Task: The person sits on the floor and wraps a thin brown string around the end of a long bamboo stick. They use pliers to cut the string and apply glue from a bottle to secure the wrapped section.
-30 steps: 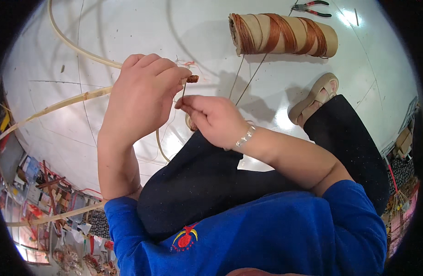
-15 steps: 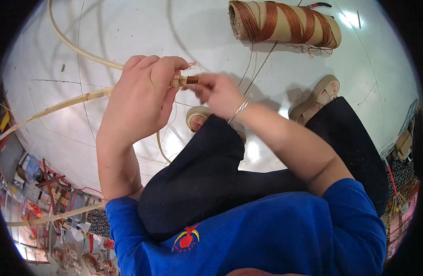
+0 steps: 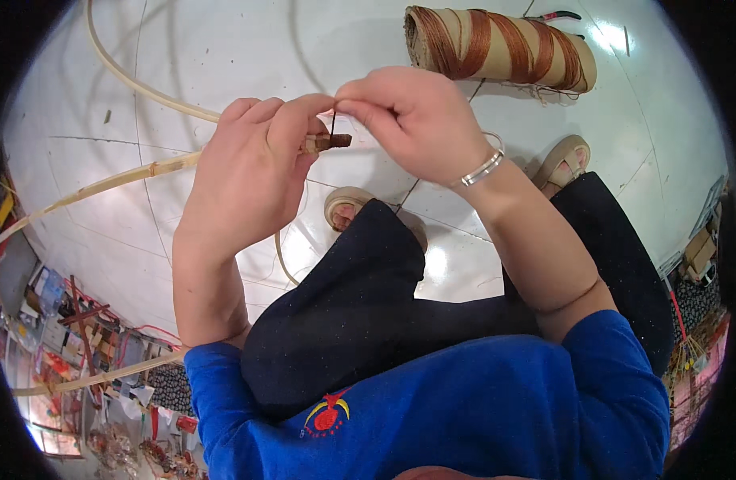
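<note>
My left hand (image 3: 244, 172) is closed around pale bamboo strips (image 3: 170, 166), whose joined ends poke out past its thumb side. A dark brown thread wrapping (image 3: 338, 142) covers the tip of that joint. From the wrapping a short taut length of dark thread (image 3: 334, 122) rises to my right hand (image 3: 420, 120), which pinches it between thumb and forefinger above the tip. The fingertips of both hands are close together there. Strands inside the left palm are hidden.
A tan cardboard tube (image 3: 508, 48) wound with copper-brown thread lies on the white tiled floor, a dark-handled tool (image 3: 562, 15) behind it. Long bamboo strips (image 3: 136, 84) arc out to the left. Assorted clutter (image 3: 80, 336) sits at the lower left; my sandalled feet (image 3: 348, 208) are below.
My right hand has moved up from beside the wrapped tip to above it, drawing the thread taut upward. My left hand stays nearly in place with its hold.
</note>
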A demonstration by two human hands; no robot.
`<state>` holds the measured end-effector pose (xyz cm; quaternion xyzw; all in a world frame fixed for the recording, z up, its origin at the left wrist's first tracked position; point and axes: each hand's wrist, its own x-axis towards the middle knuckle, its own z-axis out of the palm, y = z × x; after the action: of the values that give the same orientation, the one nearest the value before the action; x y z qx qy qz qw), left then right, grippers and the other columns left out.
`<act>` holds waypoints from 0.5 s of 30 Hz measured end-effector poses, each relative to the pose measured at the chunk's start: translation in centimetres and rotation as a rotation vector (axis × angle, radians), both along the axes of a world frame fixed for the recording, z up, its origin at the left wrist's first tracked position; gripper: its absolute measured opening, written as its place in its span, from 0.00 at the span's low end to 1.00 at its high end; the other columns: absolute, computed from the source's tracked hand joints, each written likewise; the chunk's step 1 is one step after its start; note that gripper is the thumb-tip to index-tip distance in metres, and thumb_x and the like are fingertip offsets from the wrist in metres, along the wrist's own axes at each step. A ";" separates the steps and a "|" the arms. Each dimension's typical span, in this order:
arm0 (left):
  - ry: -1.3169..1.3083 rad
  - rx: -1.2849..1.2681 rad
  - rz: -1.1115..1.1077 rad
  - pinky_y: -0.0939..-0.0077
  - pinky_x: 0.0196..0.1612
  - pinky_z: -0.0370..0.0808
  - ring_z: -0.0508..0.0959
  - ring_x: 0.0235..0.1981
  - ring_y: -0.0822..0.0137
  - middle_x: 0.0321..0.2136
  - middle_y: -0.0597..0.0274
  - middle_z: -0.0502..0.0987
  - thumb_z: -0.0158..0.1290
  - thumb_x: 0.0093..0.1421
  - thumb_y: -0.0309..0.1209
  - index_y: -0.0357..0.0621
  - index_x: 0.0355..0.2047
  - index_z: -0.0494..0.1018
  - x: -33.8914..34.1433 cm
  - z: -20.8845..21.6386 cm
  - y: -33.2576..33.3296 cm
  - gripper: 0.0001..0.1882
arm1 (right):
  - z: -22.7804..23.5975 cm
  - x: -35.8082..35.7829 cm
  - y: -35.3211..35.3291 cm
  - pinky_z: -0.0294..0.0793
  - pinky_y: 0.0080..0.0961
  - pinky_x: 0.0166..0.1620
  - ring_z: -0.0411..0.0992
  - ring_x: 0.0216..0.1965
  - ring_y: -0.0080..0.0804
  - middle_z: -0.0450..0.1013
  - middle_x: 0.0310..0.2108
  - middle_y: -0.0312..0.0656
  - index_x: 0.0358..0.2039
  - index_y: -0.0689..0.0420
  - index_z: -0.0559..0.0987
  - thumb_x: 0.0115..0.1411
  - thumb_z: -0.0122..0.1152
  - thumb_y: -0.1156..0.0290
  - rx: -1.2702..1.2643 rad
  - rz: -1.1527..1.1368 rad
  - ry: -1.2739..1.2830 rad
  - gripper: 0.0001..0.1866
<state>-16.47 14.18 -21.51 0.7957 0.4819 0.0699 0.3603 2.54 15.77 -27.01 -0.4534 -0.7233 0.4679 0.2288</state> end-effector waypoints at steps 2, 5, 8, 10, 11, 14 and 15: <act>-0.010 0.000 0.004 0.67 0.41 0.67 0.73 0.34 0.58 0.30 0.62 0.76 0.55 0.44 0.18 0.42 0.41 0.68 0.0 0.1 -0.2 0.21 | -1.6 -0.3 -0.4 0.71 0.30 0.32 0.72 0.27 0.39 0.74 0.23 0.42 0.29 0.53 0.80 0.55 0.55 0.65 -0.174 -0.054 0.101 0.08; -0.041 0.034 0.012 0.68 0.40 0.67 0.73 0.34 0.58 0.31 0.62 0.76 0.56 0.44 0.19 0.42 0.40 0.68 -0.2 0.0 -0.5 0.20 | -3.5 -1.0 -1.9 0.71 0.25 0.33 0.71 0.26 0.34 0.75 0.25 0.42 0.32 0.54 0.80 0.57 0.55 0.66 -0.424 -0.112 0.234 0.08; -0.106 0.072 0.019 0.68 0.40 0.67 0.73 0.33 0.59 0.29 0.63 0.75 0.56 0.44 0.19 0.43 0.40 0.68 -0.3 -0.3 -0.2 0.20 | -5.1 -2.5 -5.1 0.70 0.24 0.32 0.70 0.24 0.30 0.74 0.24 0.43 0.34 0.55 0.78 0.58 0.55 0.67 -0.814 -0.242 0.452 0.08; -0.097 0.112 -0.019 0.68 0.39 0.66 0.73 0.31 0.61 0.24 0.65 0.75 0.55 0.44 0.20 0.45 0.40 0.68 -0.1 -0.5 0.0 0.20 | -4.4 -3.3 -6.7 0.70 0.26 0.31 0.69 0.23 0.30 0.74 0.22 0.43 0.34 0.56 0.78 0.58 0.54 0.67 -0.989 -0.295 0.486 0.08; -0.059 0.078 -0.036 0.68 0.39 0.66 0.73 0.32 0.61 0.26 0.64 0.75 0.55 0.45 0.20 0.44 0.40 0.68 0.0 -0.4 0.1 0.20 | -3.5 -3.5 -7.4 0.70 0.27 0.30 0.70 0.23 0.31 0.73 0.22 0.44 0.34 0.57 0.77 0.58 0.54 0.67 -1.008 -0.292 0.431 0.08; 0.002 0.016 -0.052 0.68 0.39 0.67 0.73 0.32 0.59 0.30 0.63 0.77 0.55 0.46 0.20 0.42 0.39 0.69 0.1 -0.1 0.2 0.18 | -0.4 -3.2 -8.1 0.68 0.28 0.29 0.69 0.23 0.34 0.72 0.22 0.42 0.33 0.57 0.77 0.57 0.53 0.71 -0.570 -0.120 0.154 0.06; -0.013 0.023 -0.037 0.68 0.39 0.67 0.73 0.32 0.60 0.29 0.63 0.77 0.55 0.46 0.20 0.42 0.40 0.69 0.0 -0.2 0.1 0.18 | 0.5 -2.7 -7.6 0.68 0.28 0.28 0.69 0.23 0.34 0.71 0.22 0.41 0.32 0.57 0.76 0.56 0.53 0.74 -0.341 -0.037 0.044 0.05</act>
<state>-16.43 14.29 -21.74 0.8081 0.4639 0.0738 0.3555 -0.19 8.17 -26.52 -0.4885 -0.6199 0.5893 0.1727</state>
